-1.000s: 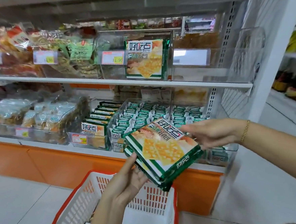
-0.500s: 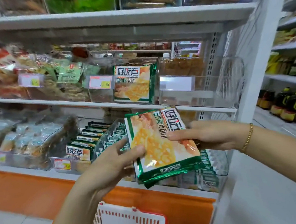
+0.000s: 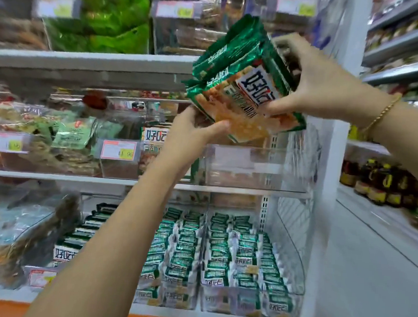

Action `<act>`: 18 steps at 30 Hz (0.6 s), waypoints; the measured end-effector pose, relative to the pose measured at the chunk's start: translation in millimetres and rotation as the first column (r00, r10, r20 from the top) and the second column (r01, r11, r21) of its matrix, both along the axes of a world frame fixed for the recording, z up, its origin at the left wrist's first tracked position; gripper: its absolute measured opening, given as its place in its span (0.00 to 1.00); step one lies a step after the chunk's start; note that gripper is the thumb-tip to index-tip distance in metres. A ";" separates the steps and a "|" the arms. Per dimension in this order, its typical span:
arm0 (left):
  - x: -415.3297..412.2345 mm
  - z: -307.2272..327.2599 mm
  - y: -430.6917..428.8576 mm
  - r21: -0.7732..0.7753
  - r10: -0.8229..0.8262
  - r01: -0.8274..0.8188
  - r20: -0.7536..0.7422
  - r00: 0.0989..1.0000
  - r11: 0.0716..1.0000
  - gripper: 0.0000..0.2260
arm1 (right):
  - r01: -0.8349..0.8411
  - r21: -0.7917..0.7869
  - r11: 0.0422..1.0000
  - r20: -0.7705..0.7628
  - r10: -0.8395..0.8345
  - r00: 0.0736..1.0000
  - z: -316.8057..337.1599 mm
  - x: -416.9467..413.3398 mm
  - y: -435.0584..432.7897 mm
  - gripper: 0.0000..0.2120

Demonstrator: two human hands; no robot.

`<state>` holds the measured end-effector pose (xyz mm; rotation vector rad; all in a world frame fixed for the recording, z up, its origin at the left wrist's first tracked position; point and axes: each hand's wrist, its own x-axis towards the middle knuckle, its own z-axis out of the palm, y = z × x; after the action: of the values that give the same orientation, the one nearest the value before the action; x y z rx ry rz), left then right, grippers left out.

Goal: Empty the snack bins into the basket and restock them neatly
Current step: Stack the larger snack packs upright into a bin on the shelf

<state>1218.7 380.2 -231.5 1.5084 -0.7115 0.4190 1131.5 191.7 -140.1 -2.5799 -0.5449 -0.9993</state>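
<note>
Shelving: You are facing a white shelving unit (image 3: 86,60) with see-through bins lining its shelves; much of the view is blurring.
Side aisle: Dark bottles (image 3: 379,182) are standing in a row on a shelf well off to your right.
Bottom bins: Two see-through bins (image 3: 297,263) are sitting side by side on the lowest shelf, carrying rows of small green packets (image 3: 221,253).
Middle bin: A see-through bin (image 3: 258,179) is sitting at the right end of the middle shelf, touching a neighbour bin (image 3: 118,167) in which one upright packet (image 3: 155,139) is showing white lettering.
Cracker packets: You are holding a stack of green cracker packets (image 3: 244,91) in the air, tilting it, just above the open top of the middle bin and in front of the shelf edge above it.
Right grip: Your right grip (image 3: 317,84) is grasping the stack's upper right side, thumb pressing on the printed face and fingers curling round the back.
Left grip: Your left grip (image 3: 192,132) is grasping the stack's lower left corner, thumb lying across the front and fingers going behind.
Price tag: An orange-edged price tag (image 3: 118,150) is hanging on the front of the neighbour bin.
Bracelet: A thin gold bracelet (image 3: 381,113) is circling your right wrist.
</note>
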 end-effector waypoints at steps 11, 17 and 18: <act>46.3 -8.4 -29.7 0.709 0.114 -0.511 0.528 0.842 0.486 0.15 | 0.361 -0.536 0.763 -0.039 -0.450 0.892 20.4 134.8 -31.9 0.41; 49.1 -7.8 -28.2 0.725 0.092 -0.554 0.571 0.816 0.410 0.15 | 0.400 -0.660 0.635 -0.259 -0.693 0.672 6.4 210.6 -46.7 0.32; 49.9 -8.3 -28.2 0.718 0.092 -0.561 0.580 0.809 0.413 0.15 | 0.414 -0.643 0.644 -0.267 -0.695 0.667 4.4 222.0 -53.3 0.30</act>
<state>1268.6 352.0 -239.8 2.6435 -1.0870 0.8315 1353.4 138.4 -135.7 -3.4722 0.2331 -0.2581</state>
